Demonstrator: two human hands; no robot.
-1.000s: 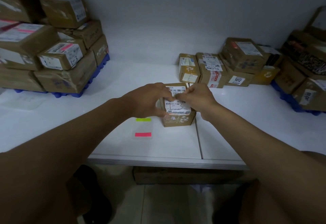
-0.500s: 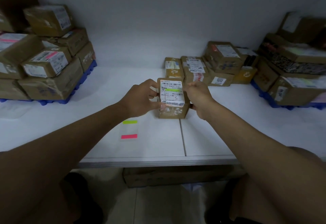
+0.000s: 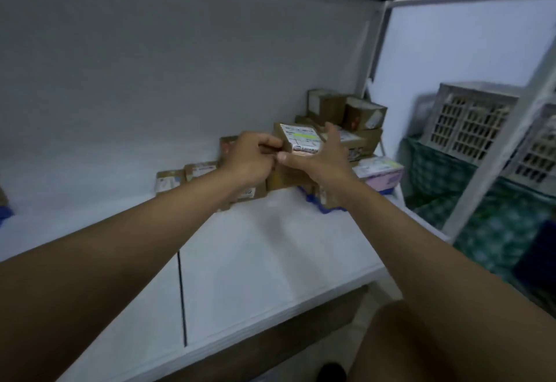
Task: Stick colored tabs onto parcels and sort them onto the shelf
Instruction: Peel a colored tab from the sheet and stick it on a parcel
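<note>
A small brown parcel [image 3: 298, 138] with a white label and a green tab stuck on it is held in the air above the white shelf [image 3: 246, 255], in front of the right-hand stack of parcels [image 3: 358, 123]. My left hand [image 3: 251, 159] grips the parcel's left side with curled fingers. My right hand [image 3: 320, 156] supports it from below and the right, thumb under the front edge and fingers up along the far side.
Several small parcels [image 3: 186, 175] lie in a row on the shelf behind my left forearm. A pink-and-white box [image 3: 380, 172] sits at the right end, over a blue pallet [image 3: 316, 202]. A white metal frame post [image 3: 493, 156] and grey crates [image 3: 472, 120] stand further right.
Both hands lifted the tabbed parcel off the shelf and carried it up and to the right, toward the right-hand stack. The view swung right; the loose tabs and the left stack left the frame.
</note>
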